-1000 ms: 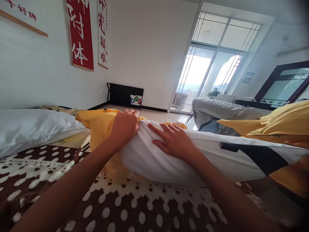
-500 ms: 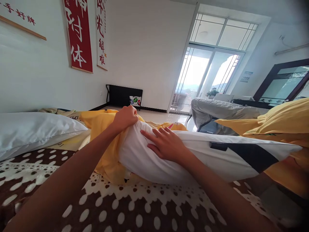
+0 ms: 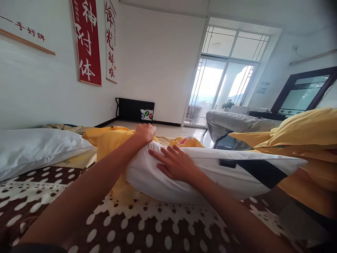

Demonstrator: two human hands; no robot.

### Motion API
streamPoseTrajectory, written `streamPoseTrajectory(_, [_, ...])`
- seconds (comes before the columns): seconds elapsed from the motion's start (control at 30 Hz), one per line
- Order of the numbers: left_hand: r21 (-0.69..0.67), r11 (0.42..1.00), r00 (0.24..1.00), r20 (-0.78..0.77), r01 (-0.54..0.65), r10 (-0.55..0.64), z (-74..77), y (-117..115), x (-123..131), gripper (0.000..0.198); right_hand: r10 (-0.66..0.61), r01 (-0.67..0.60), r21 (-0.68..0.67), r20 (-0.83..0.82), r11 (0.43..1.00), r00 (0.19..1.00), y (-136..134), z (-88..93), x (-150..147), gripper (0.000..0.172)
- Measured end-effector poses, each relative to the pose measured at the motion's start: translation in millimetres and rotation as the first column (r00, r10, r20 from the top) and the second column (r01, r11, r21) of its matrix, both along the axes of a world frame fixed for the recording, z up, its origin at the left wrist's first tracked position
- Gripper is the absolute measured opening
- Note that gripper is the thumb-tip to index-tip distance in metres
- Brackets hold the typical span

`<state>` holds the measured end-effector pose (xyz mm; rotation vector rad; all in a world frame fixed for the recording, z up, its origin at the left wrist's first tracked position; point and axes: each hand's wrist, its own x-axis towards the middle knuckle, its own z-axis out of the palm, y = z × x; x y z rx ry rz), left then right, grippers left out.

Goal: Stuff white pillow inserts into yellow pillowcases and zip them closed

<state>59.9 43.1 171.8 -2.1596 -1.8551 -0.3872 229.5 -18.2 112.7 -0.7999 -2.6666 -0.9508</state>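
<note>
A white pillow (image 3: pixel 147 175) with a black patch near its right end lies across the bed in front of me. Yellow cloth (image 3: pixel 107 144) bunches against its left end. My left hand (image 3: pixel 145 133) is closed at the pillow's upper left corner, on the yellow cloth where it meets the white; its fingertips are hidden. Resting on the pillow just right of that corner is my right hand (image 3: pixel 175 162), fingers spread and index finger pointing towards the left hand.
The bed wears a brown and white dotted blanket (image 3: pixel 126 225). Another white pillow (image 3: pixel 39 147) lies at the left, and a yellow pillow (image 3: pixel 305 126) sits at the right edge. Behind are a covered table (image 3: pixel 231 121), a dark board (image 3: pixel 129 107) and glass doors (image 3: pixel 210 80).
My view has tilted up and turned slightly right. The left hand has shifted a little right relative to the pillow; the right hand remains spread on it.
</note>
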Motion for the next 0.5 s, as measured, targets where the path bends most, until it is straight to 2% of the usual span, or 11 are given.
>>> streamPoseTrajectory(0.1, [0.076, 0.996, 0.999, -0.031, 0.037, -0.035, -6.2, -3, 15, 0.026, -0.009, 0.009, -0.027, -0.006, 1.000, 1.000, -1, 5.9, -4, 0.047])
streamPoseTrajectory(0.2, [0.131, 0.985, 0.994, -0.042, 0.109, -0.105, -15.5, -6, 41, 0.023, -0.006, 0.004, -0.071, -0.029, 0.998, 1.000, 6, 3.6, -7, 0.035])
streamPoseTrajectory(0.27, [0.153, 0.974, 0.986, -0.048, 0.165, -0.160, -21.9, -12, 61, 0.022, -0.016, 0.006, -0.116, -0.093, 0.993, 0.996, 17, -4.7, -7, 0.030])
streamPoseTrajectory(0.37, [0.165, 0.959, 0.973, -0.054, 0.231, -0.225, -28.4, -27, 85, 0.024, -0.065, 0.029, -0.124, -0.296, 0.992, 0.953, 41, -21.9, -6, 0.032])
streamPoseTrajectory(0.43, [0.165, 0.957, 0.971, -0.043, 0.239, -0.235, -29.2, -37, 90, 0.024, -0.082, 0.048, -0.099, -0.371, 0.994, 0.925, 55, -31.9, -7, 0.033])
streamPoseTrajectory(0.5, [0.173, 0.962, 0.978, -0.015, 0.209, -0.210, -27.6, -42, 82, 0.024, -0.055, 0.033, -0.071, -0.337, 0.997, 0.940, 62, -39.0, -5, 0.032])
